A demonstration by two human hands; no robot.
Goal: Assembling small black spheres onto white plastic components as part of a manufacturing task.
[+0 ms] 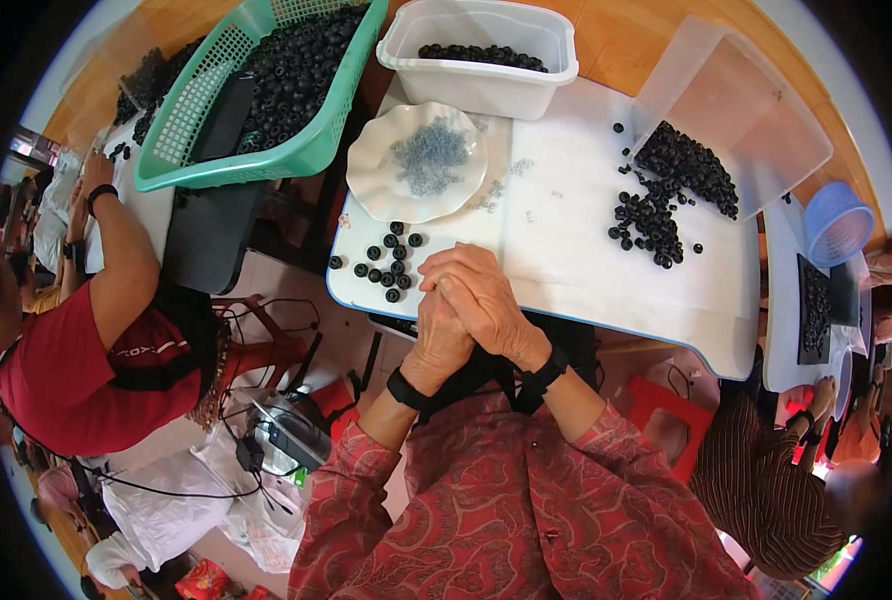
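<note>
My left hand [442, 335] and my right hand [484, 300] are clasped together at the near edge of the white table [576, 250]. The right hand's fingers wrap over the left hand. Both are closed, and whatever lies between the palms, if anything, is hidden. Just left of them, several small round black parts with a hole in the middle [398, 267] lie loose on the table. Beyond stands a cream plate with a wavy rim [371, 175], heaped with tiny clear greyish pieces [432, 155]. A few such pieces are scattered to its right.
Black parts [681, 170] spill from a tipped clear tub [756, 110] at right. At the back are a white tub [476, 85] and a green basket [256, 165] of black parts. A person in red [96, 370] sits left; another in dark stripes [766, 490] is at right.
</note>
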